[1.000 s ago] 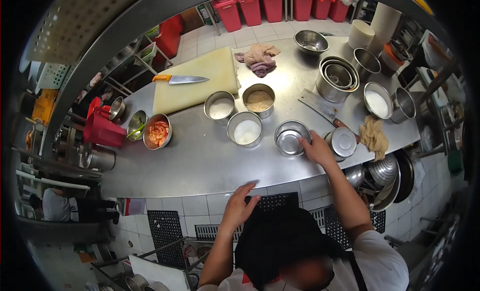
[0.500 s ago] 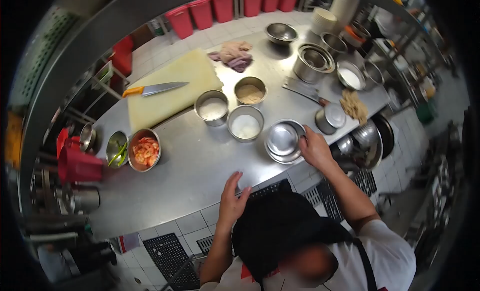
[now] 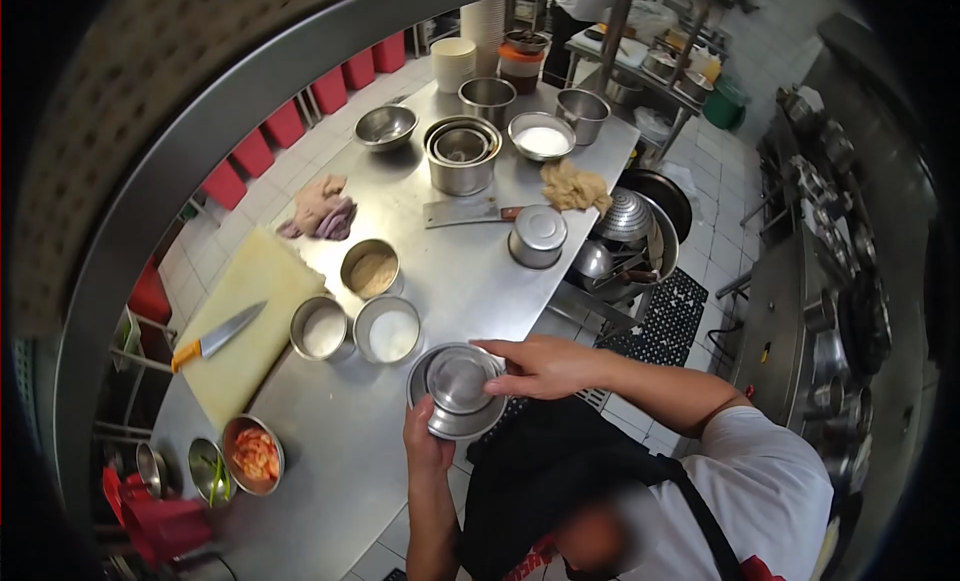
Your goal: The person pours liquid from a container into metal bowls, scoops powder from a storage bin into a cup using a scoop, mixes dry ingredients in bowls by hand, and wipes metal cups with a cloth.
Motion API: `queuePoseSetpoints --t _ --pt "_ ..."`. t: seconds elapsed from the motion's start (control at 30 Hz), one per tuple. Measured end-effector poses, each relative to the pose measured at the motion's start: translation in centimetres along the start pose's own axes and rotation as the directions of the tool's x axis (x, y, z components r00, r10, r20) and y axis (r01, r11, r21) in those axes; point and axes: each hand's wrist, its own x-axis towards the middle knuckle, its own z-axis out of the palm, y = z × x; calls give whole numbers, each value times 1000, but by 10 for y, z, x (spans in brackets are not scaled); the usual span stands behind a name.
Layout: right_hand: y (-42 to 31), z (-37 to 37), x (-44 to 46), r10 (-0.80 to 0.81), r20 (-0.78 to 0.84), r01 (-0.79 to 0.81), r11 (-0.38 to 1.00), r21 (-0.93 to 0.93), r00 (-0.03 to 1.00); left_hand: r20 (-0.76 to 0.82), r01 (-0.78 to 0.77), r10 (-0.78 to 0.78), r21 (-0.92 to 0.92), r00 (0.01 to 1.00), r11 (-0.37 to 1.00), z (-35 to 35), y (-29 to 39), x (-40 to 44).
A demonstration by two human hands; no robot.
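Observation:
A wide round metal bowl (image 3: 472, 424) with a smaller metal bowl (image 3: 461, 378) nested in it is at the counter's near edge. My left hand (image 3: 427, 443) grips the wide bowl's left side, its thumb over the rim. My right hand (image 3: 548, 367) is closed at the right side, with fingers on the smaller bowl's edge; part of its grip is hidden. Just beyond stand a tin of white contents (image 3: 388, 333), another pale-filled tin (image 3: 322, 329) and a tin of tan powder (image 3: 371, 271).
A knife (image 3: 222, 336) lies on the cutting board (image 3: 250, 291). Near it stand a bowl of shrimp (image 3: 255, 455) and a bowl with green peppers (image 3: 212, 473). A cleaver (image 3: 465, 212), lidded tin (image 3: 538, 235), cloths and nested tins (image 3: 462, 159) occupy the far side.
My left hand has moved from beside the counter edge onto the wide bowl. My right hand has shifted across its top. The view has turned to the right.

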Motion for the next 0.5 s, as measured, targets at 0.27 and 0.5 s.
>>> queuePoseSetpoints --t 0.27,0.5 --pt "98 -114 -11 323 -208 -227 895 384 923 -182 -168 163 -14 970 986 63 -14 38" --pt "134 -90 24 -55 3 41 778 627 998 -202 -168 186 104 962 980 154 -48 106"
